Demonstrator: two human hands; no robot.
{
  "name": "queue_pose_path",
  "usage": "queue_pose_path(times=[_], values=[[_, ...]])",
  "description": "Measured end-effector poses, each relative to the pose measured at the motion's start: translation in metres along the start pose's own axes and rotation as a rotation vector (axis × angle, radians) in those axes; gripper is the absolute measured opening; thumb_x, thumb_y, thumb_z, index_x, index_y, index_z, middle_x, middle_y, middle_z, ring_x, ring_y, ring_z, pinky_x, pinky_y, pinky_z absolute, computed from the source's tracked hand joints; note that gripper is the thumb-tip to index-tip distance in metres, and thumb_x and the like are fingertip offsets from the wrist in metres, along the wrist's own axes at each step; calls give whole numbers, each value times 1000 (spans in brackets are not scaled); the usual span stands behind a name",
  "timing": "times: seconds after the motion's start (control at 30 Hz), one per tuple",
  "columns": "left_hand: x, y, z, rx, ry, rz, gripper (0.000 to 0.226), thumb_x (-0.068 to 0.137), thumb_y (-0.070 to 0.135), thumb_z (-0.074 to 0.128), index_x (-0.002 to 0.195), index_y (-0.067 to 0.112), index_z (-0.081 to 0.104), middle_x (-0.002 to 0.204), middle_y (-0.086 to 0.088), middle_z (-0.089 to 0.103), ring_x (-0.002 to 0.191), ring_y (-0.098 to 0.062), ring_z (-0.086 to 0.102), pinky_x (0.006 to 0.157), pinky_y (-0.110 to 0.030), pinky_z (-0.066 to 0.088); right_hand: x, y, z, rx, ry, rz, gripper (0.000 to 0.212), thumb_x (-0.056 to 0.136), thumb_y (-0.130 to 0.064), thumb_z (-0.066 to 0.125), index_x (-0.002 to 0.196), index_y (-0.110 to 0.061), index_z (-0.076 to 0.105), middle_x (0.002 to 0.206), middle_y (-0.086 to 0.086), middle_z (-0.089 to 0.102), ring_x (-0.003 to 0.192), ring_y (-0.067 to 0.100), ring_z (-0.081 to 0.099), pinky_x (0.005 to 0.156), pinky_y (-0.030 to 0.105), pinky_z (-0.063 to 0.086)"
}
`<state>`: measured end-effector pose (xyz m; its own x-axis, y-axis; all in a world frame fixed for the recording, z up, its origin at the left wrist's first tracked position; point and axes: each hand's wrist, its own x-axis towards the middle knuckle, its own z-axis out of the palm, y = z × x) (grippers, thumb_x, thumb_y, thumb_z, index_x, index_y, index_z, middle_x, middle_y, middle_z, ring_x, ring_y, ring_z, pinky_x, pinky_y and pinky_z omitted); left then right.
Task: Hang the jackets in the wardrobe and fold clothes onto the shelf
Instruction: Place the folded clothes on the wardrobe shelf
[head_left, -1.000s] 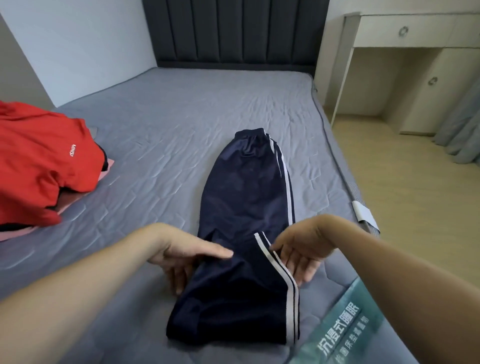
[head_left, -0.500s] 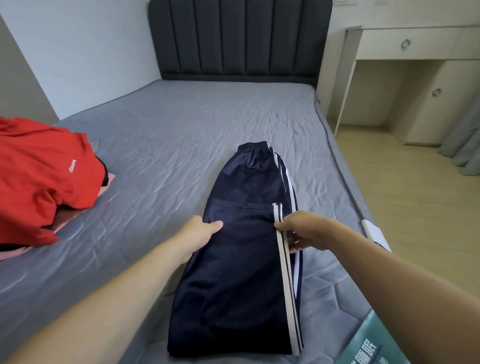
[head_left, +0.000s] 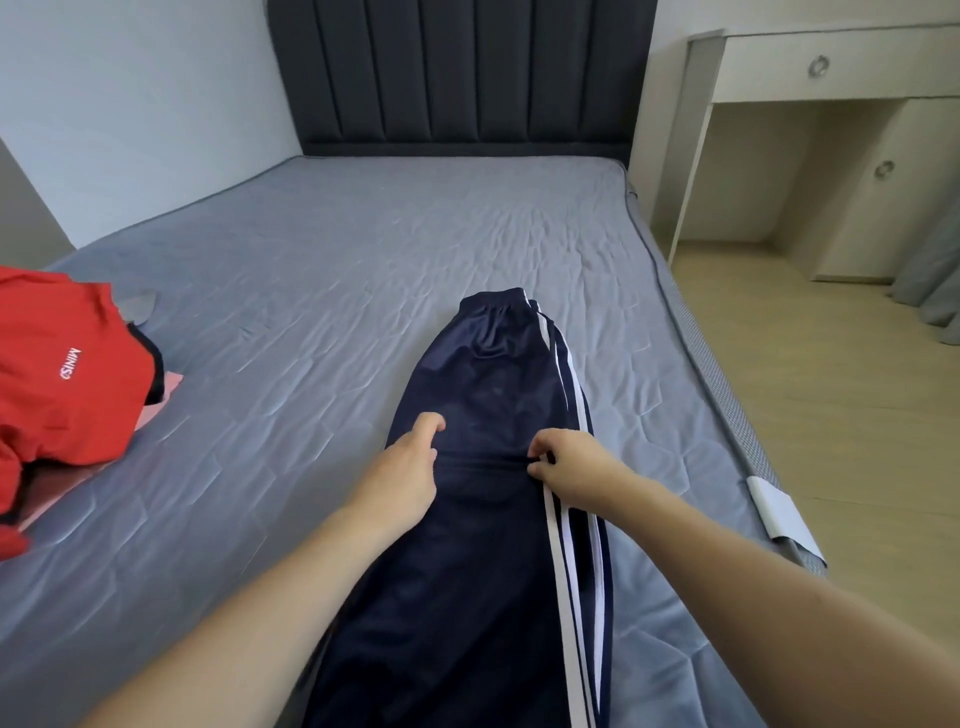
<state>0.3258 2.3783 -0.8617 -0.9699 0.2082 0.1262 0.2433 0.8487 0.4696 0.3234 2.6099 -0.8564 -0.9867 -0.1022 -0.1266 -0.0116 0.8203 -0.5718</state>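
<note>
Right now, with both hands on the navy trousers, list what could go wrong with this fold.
1. The navy satin track trousers with white side stripes look slippery; the folded layer could slide out of line once released.
2. The right hand pinches only the striped edge, and the left hand grips the opposite edge, so the middle may sag or crease.
3. The trousers lie near the right edge of the grey quilted mattress; a hard tug could pull them towards it.

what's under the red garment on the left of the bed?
A pink piece sticks out from under the red garment, plus a dark edge, all on the grey mattress. The rest of both is covered, so what they are is unclear.
</note>
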Motion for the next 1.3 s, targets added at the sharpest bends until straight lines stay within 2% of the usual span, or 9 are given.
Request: queue_pose_path(times=[0.2,0.33,0.43,0.53,0.83,0.93,1.07,1.13,1.3], values=[[31,-8,-12,59,-184,-11,9,99,22,46,107,21,41,86,6,51,76,-16,53,64,-32,40,28,15,-9,139,110,55,8,98,-16,46,92,-19,52,81,-2,55,68,11,49,58,25,40],[73,7,-7,-374,-104,-235,6,94,14,54,89,15,51,86,1,56,77,-18,52,68,-30,41,51,17,-15,271,89,138,12,98,-13,42,91,-18,50,80,-3,52,65,11,46,53,23,35],[104,9,0,-629,-184,-412,6,93,7,57,97,12,57,96,-6,62,84,-22,58,77,-33,50,74,15,-27,328,144,120,15,98,-11,42,96,-21,53,82,-5,53,68,11,49,54,21,36],[146,9,-8,-830,-13,-509,19,94,8,57,112,14,56,108,-9,65,100,-29,64,92,-45,54,114,3,-46,356,223,62,19,97,-9,42,101,-21,57,86,-5,57,76,12,52,59,20,38],[311,11,-8,-773,348,-440,15,99,22,48,111,16,42,87,3,50,70,-12,46,60,-29,38,276,-11,-90,359,506,11,29,96,-15,50,125,-15,49,124,10,53,81,7,51,60,10,35],[326,-2,39,-630,237,-476,16,100,23,44,110,16,32,101,-4,53,83,-23,53,70,-35,41,302,14,-64,406,317,177,63,89,-26,64,142,-13,33,133,10,49,108,21,54,86,24,41],[318,-24,105,-164,366,-235,21,100,23,46,118,12,45,123,-9,53,113,-31,52,89,-43,41,307,54,-12,352,436,108,35,87,-35,64,118,-20,56,116,-1,61,109,20,57,90,32,46],[323,-26,105,-183,371,-234,24,100,24,45,122,13,47,126,-9,52,117,-32,50,92,-42,40,307,56,-14,498,454,90,20,87,-34,65,103,-26,56,100,-9,63,99,16,61,79,29,47],[329,-32,86,-412,257,-266,15,101,24,42,112,19,50,116,-3,57,101,-27,55,85,-37,44,294,35,-46,648,181,24,37,92,-24,63,127,-29,53,112,-7,61,98,10,62,88,25,52]])
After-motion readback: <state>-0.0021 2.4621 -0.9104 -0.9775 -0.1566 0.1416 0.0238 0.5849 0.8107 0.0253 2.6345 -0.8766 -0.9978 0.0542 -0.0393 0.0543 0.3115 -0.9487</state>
